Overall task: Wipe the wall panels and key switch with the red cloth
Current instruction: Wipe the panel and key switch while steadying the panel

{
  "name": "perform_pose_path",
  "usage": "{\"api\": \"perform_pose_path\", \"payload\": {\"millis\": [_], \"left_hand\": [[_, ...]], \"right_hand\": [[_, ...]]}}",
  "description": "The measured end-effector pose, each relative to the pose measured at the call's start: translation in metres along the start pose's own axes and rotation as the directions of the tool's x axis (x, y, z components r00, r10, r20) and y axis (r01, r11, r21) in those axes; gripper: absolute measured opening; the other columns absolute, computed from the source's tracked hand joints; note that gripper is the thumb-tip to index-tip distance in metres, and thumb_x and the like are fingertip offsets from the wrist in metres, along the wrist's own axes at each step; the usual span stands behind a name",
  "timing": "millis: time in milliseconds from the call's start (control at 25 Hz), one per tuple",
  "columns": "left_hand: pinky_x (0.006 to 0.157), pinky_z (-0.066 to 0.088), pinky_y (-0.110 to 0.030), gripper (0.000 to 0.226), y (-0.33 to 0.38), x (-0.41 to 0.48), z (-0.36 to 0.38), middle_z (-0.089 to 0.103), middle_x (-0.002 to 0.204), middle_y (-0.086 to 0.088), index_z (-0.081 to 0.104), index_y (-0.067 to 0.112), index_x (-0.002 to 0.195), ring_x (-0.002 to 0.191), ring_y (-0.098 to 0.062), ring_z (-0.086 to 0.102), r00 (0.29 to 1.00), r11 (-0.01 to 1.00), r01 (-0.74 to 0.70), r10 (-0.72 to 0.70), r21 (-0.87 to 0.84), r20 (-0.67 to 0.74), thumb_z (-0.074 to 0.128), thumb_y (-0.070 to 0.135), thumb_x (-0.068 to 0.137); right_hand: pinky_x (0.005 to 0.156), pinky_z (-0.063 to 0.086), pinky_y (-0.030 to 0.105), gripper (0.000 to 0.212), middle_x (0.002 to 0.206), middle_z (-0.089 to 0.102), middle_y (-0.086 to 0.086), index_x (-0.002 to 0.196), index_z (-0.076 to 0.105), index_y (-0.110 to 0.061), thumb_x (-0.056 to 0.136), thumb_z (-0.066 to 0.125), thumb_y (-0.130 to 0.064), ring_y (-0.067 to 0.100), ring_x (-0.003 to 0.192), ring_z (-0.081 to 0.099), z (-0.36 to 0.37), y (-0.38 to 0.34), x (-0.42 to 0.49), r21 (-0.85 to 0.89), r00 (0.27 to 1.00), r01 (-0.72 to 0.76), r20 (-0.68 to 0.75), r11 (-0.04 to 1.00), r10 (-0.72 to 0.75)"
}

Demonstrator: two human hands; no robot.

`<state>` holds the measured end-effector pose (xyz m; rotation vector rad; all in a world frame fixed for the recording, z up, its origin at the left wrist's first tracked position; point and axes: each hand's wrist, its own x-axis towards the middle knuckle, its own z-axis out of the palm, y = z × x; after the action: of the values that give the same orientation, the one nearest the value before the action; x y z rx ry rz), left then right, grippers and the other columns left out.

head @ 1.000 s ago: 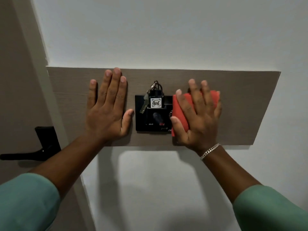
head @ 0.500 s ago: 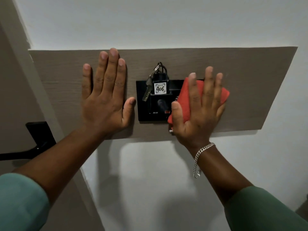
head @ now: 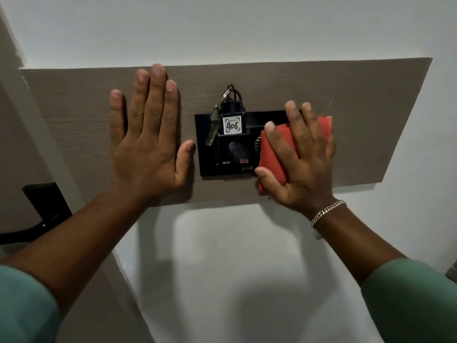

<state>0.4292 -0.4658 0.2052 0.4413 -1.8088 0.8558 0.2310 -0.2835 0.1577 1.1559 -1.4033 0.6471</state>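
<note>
A brown wood-grain wall panel (head: pixel 366 115) runs across the white wall. At its middle sits a black key switch (head: pixel 230 154) with a key tag marked 406 (head: pixel 232 125) and a metal key (head: pixel 212 134) hanging from it. My right hand (head: pixel 301 159) presses a folded red cloth (head: pixel 273 154) flat against the right part of the switch plate and the panel beside it. My left hand (head: pixel 146 144) lies flat and spread on the panel, just left of the switch, holding nothing.
A black door handle (head: pixel 37 219) sticks out at the left, on a brown door beside a pale frame. White wall (head: pixel 222 268) lies above and below the panel. A grey metal object shows at the right edge (head: pixel 452 271).
My right hand and the red cloth have stayed on the switch's right side, shifting only slightly. The view has moved closer to the panel. My left hand has stayed flat in place.
</note>
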Motion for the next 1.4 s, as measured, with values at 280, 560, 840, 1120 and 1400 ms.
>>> {"api": "perform_pose_path", "payload": {"millis": [280,560,840,1120,1400], "left_hand": [[0.121,-0.002,-0.051,0.075,0.0,0.001,0.001,0.017,0.161,-0.027,0.011,0.001,0.155,0.149,-0.041,0.013,1.0,1.0,-0.003,0.002,-0.015,-0.024,0.032,0.042,0.096],[0.119,0.007,-0.06,0.076,0.001,0.0,0.001,0.016,0.161,-0.027,0.009,0.001,0.155,0.15,-0.042,0.013,1.0,0.999,0.008,-0.009,-0.038,-0.021,0.034,0.041,0.096],[0.121,0.002,-0.055,0.076,0.002,-0.002,-0.001,0.005,0.163,-0.017,0.009,0.003,0.156,0.152,-0.037,0.007,1.0,0.997,0.021,-0.023,-0.076,-0.016,0.033,0.042,0.096],[0.123,-0.002,-0.052,0.076,0.002,0.0,0.0,0.004,0.163,-0.014,0.009,0.004,0.156,0.153,-0.03,0.002,0.999,0.997,0.025,-0.027,-0.076,-0.023,0.032,0.043,0.095],[0.124,-0.003,-0.049,0.076,0.004,0.001,-0.002,0.008,0.164,-0.014,0.013,0.004,0.155,0.153,-0.028,0.002,0.999,0.998,0.036,-0.036,-0.054,0.002,0.033,0.043,0.093]], "right_hand": [[0.117,0.023,0.063,0.058,0.159,0.035,0.016,0.15,0.035,-0.029,0.098,0.037,-0.056,0.034,0.151,0.026,0.007,-0.031,0.013,0.037,0.964,-0.253,-0.075,0.967,0.256],[0.117,0.023,0.063,0.056,0.161,0.033,0.013,0.149,0.039,-0.029,0.1,0.035,-0.056,0.032,0.153,0.023,0.007,-0.033,0.026,0.106,0.927,-0.352,-0.095,0.93,0.362],[0.115,0.025,0.067,0.056,0.158,0.036,0.016,0.146,0.042,-0.026,0.098,0.038,-0.055,0.035,0.151,0.027,-0.002,-0.016,0.017,0.136,0.928,-0.357,-0.058,0.924,0.367],[0.112,0.028,0.067,0.056,0.158,0.037,0.015,0.146,0.041,-0.026,0.099,0.037,-0.055,0.033,0.151,0.027,-0.008,-0.012,0.014,0.074,0.982,-0.187,0.0,0.98,0.187],[0.116,0.025,0.064,0.055,0.16,0.035,0.01,0.148,0.039,-0.031,0.099,0.036,-0.056,0.029,0.153,0.024,0.002,-0.028,0.022,0.087,0.966,-0.243,-0.07,0.966,0.249]]}}
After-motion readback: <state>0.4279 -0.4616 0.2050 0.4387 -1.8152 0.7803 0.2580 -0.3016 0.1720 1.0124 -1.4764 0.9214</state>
